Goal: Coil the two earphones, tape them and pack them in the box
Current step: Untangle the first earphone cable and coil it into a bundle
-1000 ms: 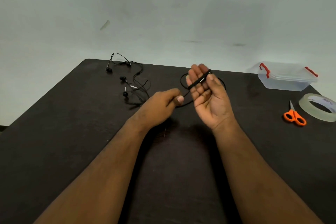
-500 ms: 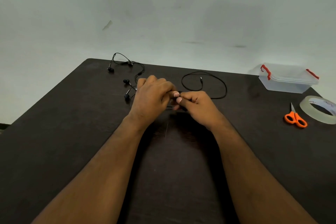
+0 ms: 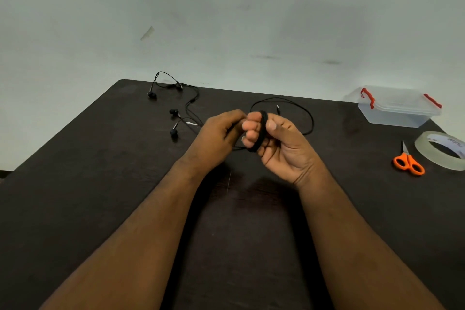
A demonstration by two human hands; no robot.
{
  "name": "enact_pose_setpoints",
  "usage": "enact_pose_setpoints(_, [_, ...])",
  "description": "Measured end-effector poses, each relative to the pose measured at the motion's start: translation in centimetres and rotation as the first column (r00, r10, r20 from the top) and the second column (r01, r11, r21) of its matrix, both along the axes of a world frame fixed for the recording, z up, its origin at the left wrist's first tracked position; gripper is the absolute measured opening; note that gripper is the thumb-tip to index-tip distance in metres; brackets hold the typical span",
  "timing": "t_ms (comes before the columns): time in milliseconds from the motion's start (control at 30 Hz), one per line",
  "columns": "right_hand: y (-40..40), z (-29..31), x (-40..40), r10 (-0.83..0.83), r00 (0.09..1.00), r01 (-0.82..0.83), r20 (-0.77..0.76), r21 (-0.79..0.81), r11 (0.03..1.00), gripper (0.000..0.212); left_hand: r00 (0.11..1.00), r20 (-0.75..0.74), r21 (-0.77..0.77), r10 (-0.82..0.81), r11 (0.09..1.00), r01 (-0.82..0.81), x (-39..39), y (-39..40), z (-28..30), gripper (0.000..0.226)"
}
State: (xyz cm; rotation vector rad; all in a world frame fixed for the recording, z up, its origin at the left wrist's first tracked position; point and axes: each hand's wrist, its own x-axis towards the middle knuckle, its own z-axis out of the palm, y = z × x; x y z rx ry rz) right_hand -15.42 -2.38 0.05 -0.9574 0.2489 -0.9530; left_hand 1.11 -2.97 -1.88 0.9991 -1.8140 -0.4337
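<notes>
Cable (image 3: 261, 131) in a black bundle wraps around the curled fingers (image 3: 250, 131) of the right hand (image 3: 279, 143), whose thumb presses down on top of the loops. The left hand (image 3: 219, 136) sits just beside it, touching at the fingertips, fingers curled and pinching a strand that runs from the bundle; how much of the strand it holds is hidden behind the knuckles. Beyond the right hand, the rest of this earphone's lead (image 3: 302, 113) lies in a loose open loop on the dark surface (image 3: 100, 184), its plug end (image 3: 278, 109) pointing back toward the hand. Farther out past the left hand, the second earphone (image 3: 181, 103) lies uncoiled, its wire tangled and its earbuds spread apart; one loop hangs over the far edge. Well off to the outer side of the right hand stands the clear plastic box (image 3: 395, 111) with red latches, its lid on. Nearer than the box, the orange-handled scissors (image 3: 409, 161) lie flat, and just beside them, farther out, rests the roll of clear tape (image 3: 440, 151) at the edge of view.
</notes>
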Motion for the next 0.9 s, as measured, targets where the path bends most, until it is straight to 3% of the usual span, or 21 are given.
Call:
enact_pose_setpoints(100, [-0.1,0.5,0.7,-0.177,0.97,0.167,0.164,0.074,0.983,0.021,0.996,0.092,0.038,0.014,0.999,-0.017,-0.2,-0.1,-0.4,0.016])
enact_pose_setpoints(200, [-0.7,0.7,1.0,-0.337,0.908,0.306,0.249,0.156,0.939,0.024,0.981,0.194,0.05,0.026,0.998,-0.036,-0.3,0.0,-0.5,0.031])
enact_pose_setpoints(300, [-1.2,-0.1,1.2,-0.527,0.842,0.516,0.114,0.107,0.85,0.023,0.936,0.325,0.03,0.132,0.988,-0.15,-0.2,0.0,-0.4,0.03])
enact_pose_setpoints(433, [-1.2,-0.7,1.4,-0.716,0.685,0.673,-0.134,-0.262,0.692,0.028,0.875,0.416,-0.037,0.246,0.966,-0.254,-0.1,0.0,-0.1,0.024])
enact_pose_setpoints(567, [-1.5,-1.5,0.5,-0.851,0.437,0.485,-0.293,-0.719,0.497,0.025,0.843,0.402,-0.154,0.357,0.934,-0.322,0.7,-0.1,0.1,0.023])
enact_pose_setpoints(633, [-1.8,-1.8,-0.1,-0.903,0.287,0.345,-0.319,-0.845,0.408,0.02,0.872,0.3,-0.219,0.387,0.917,-0.333,1.2,-0.2,0.3,0.019])
enact_pose_setpoints(667, [-1.9,-1.9,-0.3,-0.907,0.256,0.287,-0.335,-0.869,0.402,0.021,0.895,0.247,-0.225,0.372,0.92,-0.32,1.3,-0.2,0.4,0.018])
enact_pose_setpoints(800, [-1.7,-1.8,0.1,-0.834,0.277,0.071,-0.477,-0.855,0.513,0.01,0.967,0.098,-0.177,0.236,0.96,-0.216,0.9,0.2,1.2,0.01])
enact_pose_setpoints(900, [-1.8,-2.0,0.3,-0.789,0.282,0.015,-0.545,-0.82,0.572,0.017,0.978,-0.002,-0.185,0.208,0.961,-0.205,0.8,0.4,1.4,0.007])
